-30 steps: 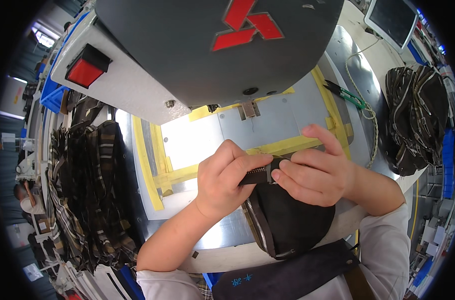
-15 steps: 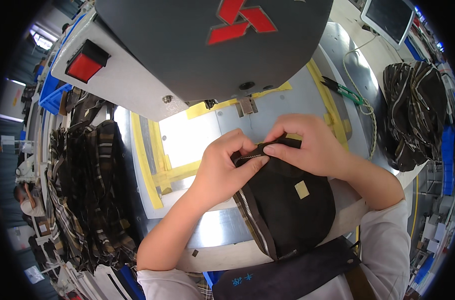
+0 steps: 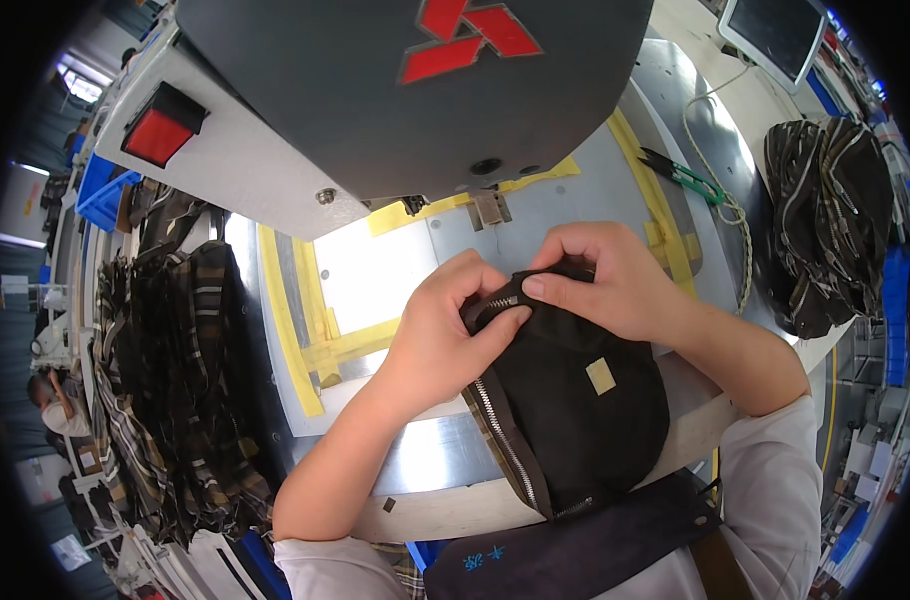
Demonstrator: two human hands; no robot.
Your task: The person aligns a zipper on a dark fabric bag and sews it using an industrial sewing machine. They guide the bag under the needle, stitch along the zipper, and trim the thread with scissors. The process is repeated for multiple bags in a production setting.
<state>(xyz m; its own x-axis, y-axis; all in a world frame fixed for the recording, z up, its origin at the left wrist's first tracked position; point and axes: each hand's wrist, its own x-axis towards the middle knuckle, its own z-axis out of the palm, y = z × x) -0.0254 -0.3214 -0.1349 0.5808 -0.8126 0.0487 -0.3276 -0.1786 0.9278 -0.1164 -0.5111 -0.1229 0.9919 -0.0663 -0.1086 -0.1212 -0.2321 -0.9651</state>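
Note:
A dark fabric piece with a metal zipper, which looks like a bag panel (image 3: 585, 430), hangs over the near edge of the machine bed. A small pale yellow tag sits on its face. My left hand (image 3: 445, 330) pinches its upper left edge, right where the zipper teeth show. Close beside it, my right hand (image 3: 600, 285) grips the top edge between thumb and fingers. Both hands are closed on the cloth, thumbs toward me. Just beyond them is the small metal presser foot (image 3: 489, 208) of a sewing machine (image 3: 405, 100), with a thread hanging from it.
Yellow tape (image 3: 350, 345) borders the metal bed. Green-handled thread snips (image 3: 690, 180) and a pale cord (image 3: 745, 240) lie to the right. Zippered dark pieces (image 3: 830, 225) are piled at far right; plaid fabric pieces (image 3: 180, 380) hang at left. Another person (image 3: 63, 405) sits far left.
The top edge of the fabric has shifted slightly between my fingers, and more zipper teeth show by my left thumb. Both hands stay nearly in place.

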